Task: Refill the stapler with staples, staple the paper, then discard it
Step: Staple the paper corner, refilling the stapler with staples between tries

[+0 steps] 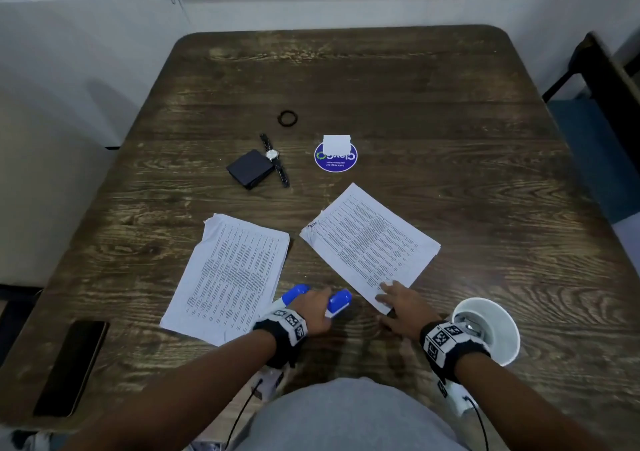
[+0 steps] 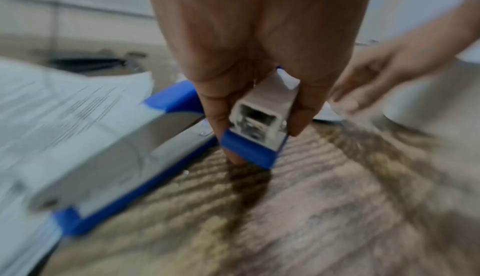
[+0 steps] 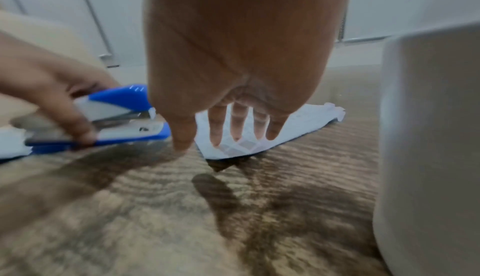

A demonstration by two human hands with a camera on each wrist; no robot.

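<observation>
My left hand (image 1: pixel 323 300) grips a blue and white stapler (image 1: pixel 341 301) by its sides, just above the table near the front edge. In the left wrist view the thumb and fingers pinch the stapler (image 2: pixel 257 120) end-on. A second blue, white and metal stapler part (image 1: pixel 294 292) lies just left of it, against the left stack of printed paper (image 1: pixel 232 274); I cannot tell whether the two are joined. My right hand (image 1: pixel 388 294) has straight fingers, its fingertips (image 3: pixel 233 136) resting on the near corner of the right paper stack (image 1: pixel 370 239).
A white cup (image 1: pixel 498 315) stands right of my right wrist. A dark phone (image 1: pixel 69 367) lies at the front left. Further back are a black wallet (image 1: pixel 249 170), a watch (image 1: pixel 275 159), a black ring (image 1: pixel 287 118) and a small white box (image 1: pixel 336 145) on a blue round sticker (image 1: pixel 336 164).
</observation>
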